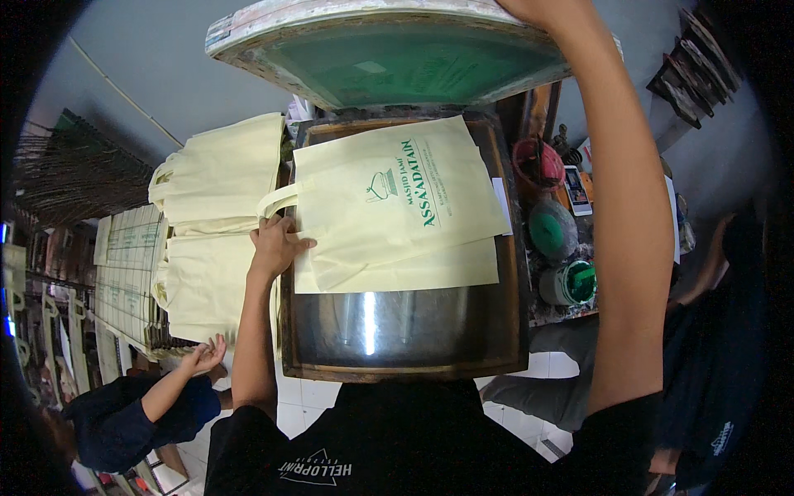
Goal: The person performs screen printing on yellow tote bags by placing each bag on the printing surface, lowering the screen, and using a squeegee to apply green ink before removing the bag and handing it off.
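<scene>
A cream tote bag (356, 178) with a green printed design lies tilted on the dark glossy printing board (372, 326). My left hand (279, 245) is closed on the bag's left edge beside its handle. Another cream piece (447, 269) lies flat beneath the bag. Above the board, a silk-screen frame (273, 29) with green mesh is raised at an angle. My right hand (536, 10) grips the top edge of that frame, and its fingertips are out of sight.
Stacks of cream bags (219, 169) lie left of the board, beside a drying rack (124, 264). A green ink tub (571, 283), a pink basket (538, 163) and a phone (577, 191) are at right. Co-workers are at both sides, one showing a hand (204, 355).
</scene>
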### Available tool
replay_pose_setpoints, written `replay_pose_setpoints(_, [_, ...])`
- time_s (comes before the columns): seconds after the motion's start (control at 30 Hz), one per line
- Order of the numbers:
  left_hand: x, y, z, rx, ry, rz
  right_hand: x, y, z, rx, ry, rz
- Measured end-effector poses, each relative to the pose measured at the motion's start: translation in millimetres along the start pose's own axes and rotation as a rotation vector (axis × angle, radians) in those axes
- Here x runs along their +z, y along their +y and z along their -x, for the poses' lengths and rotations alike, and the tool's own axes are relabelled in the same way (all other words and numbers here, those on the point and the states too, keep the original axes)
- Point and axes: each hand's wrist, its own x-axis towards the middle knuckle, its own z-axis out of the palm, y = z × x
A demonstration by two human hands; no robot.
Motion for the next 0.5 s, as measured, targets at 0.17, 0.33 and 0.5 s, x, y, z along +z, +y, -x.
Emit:
replay_pose_setpoints(0.17, [-24,-33,7,-0.039,0.190,0.363,4,8,-15,-0.013,0.007,0.033])
replay_pose_setpoints(0.33, [-97,-139,44,-0.447,0.513,-0.277,13,12,-29,0.022,-0.025,0.067])
replay_pose_setpoints(0.5, [-15,-59,-4,0.028,0.574,0.172,16,13,-37,0.057,-0.056,0.095])
